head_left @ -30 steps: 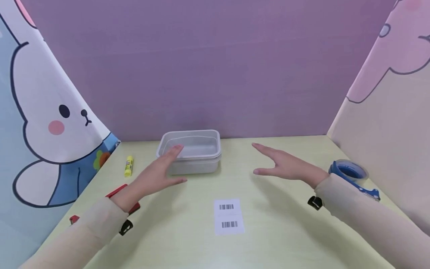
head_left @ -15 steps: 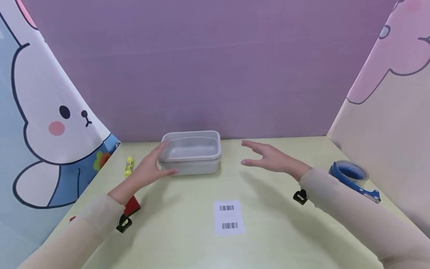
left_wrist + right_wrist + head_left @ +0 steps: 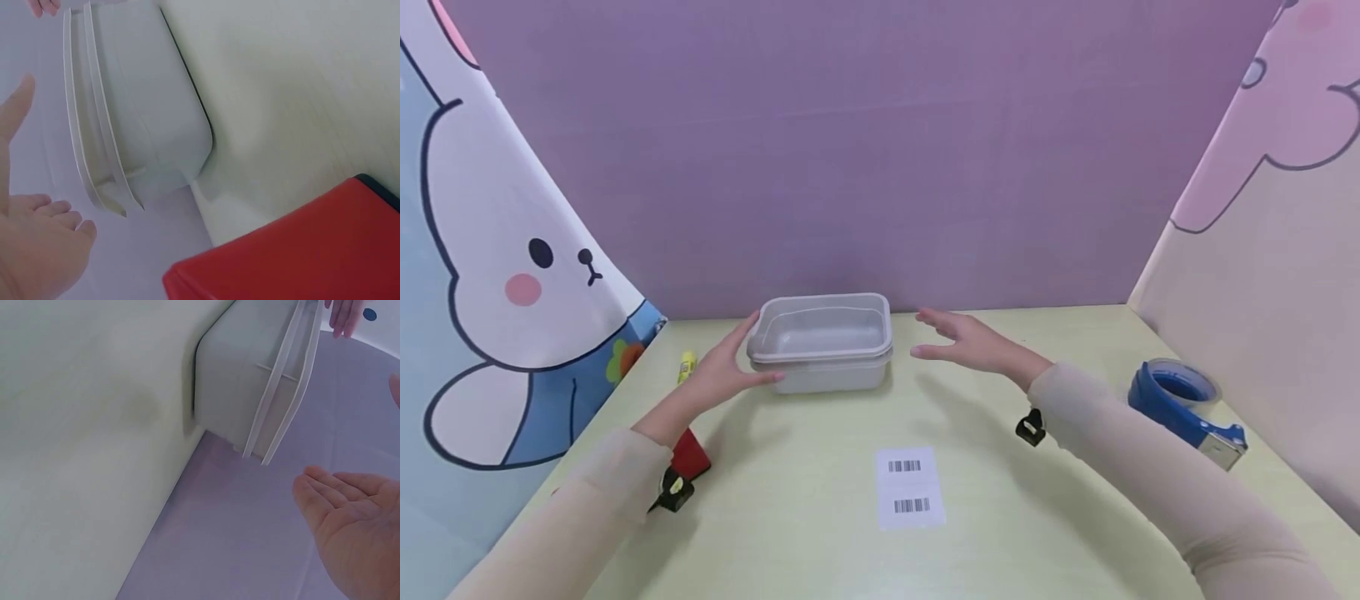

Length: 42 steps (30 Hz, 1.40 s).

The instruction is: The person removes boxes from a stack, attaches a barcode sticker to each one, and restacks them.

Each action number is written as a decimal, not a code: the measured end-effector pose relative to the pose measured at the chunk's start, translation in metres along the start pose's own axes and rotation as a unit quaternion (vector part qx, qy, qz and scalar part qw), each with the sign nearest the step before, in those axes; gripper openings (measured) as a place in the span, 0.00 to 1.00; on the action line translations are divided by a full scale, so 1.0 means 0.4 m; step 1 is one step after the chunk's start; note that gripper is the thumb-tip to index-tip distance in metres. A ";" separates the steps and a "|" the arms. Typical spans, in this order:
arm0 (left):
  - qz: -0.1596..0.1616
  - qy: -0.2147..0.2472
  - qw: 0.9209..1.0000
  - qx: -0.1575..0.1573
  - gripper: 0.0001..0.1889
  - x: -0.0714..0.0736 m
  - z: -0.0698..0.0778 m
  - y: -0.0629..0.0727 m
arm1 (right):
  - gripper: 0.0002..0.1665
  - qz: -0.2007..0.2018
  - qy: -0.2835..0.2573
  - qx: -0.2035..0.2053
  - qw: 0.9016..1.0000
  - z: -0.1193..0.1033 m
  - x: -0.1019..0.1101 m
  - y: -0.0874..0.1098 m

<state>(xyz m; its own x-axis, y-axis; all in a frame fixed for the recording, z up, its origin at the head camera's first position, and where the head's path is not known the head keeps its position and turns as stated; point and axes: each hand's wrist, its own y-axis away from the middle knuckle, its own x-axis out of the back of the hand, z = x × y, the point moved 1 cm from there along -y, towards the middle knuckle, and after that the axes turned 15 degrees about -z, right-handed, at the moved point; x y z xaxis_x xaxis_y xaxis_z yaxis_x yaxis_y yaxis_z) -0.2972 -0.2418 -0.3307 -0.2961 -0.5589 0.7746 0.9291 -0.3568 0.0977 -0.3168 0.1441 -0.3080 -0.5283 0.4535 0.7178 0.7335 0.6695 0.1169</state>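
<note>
Two nested, translucent plastic food containers (image 3: 831, 377) stand at the back of the table, with two rims showing one above the other in the left wrist view (image 3: 150, 94). My left hand (image 3: 718, 377) is beside their left end, thumb and fingers spread apart. The left wrist view shows a gap between that hand and the rims. To the right of the containers hovers my right hand (image 3: 976, 342), its palm turned toward them and its fingers extended. A gap separates it from the containers (image 3: 234, 381) in the right wrist view too. Neither hand holds anything.
A paper sheet with two barcodes (image 3: 910, 492) lies at the front middle. A blue tape dispenser (image 3: 1172, 408) stands at the right, partly behind the right sleeve. A yellow glue stick (image 3: 687, 365) and a red object with a black edge (image 3: 691, 455) are near the left arm.
Both hands have moved toward the containers' sides: the left hand went leftward from in front of them, the right hand came in leftward. The containers have stayed in place.
</note>
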 end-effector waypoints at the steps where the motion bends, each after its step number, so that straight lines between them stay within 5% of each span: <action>1: -0.003 0.003 1.000 0.001 0.59 0.001 -0.004 -0.001 | 0.51 -0.001 -0.005 0.002 1.000 -0.001 -0.002 -0.007; 13: -0.005 0.033 0.999 0.008 0.58 0.017 -0.038 -0.016 | 0.48 0.005 -0.046 0.015 0.999 -0.010 -0.014 -0.093; 23: -0.036 0.093 0.995 0.016 0.61 0.011 -0.076 -0.038 | 0.46 0.023 -0.079 -0.017 0.996 -0.002 -0.025 -0.148; 35: -0.040 0.170 0.983 -0.052 0.49 -0.004 -0.077 -0.054 | 0.45 0.085 -0.234 -0.050 0.967 0.011 -0.052 -0.207; 42: -0.037 0.168 0.985 -0.020 0.49 -0.011 -0.080 -0.064 | 0.42 0.109 -0.287 -0.072 0.949 0.014 -0.064 -0.227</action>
<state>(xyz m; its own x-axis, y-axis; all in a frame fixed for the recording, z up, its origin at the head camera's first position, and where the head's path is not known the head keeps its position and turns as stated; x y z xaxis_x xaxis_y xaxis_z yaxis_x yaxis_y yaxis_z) -0.3268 -0.2542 -0.3567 -0.4262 -0.7432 0.5158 0.8943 -0.4321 0.1163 -0.3723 0.0750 -0.3411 -0.4723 0.8456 0.2490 0.8815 0.4539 0.1306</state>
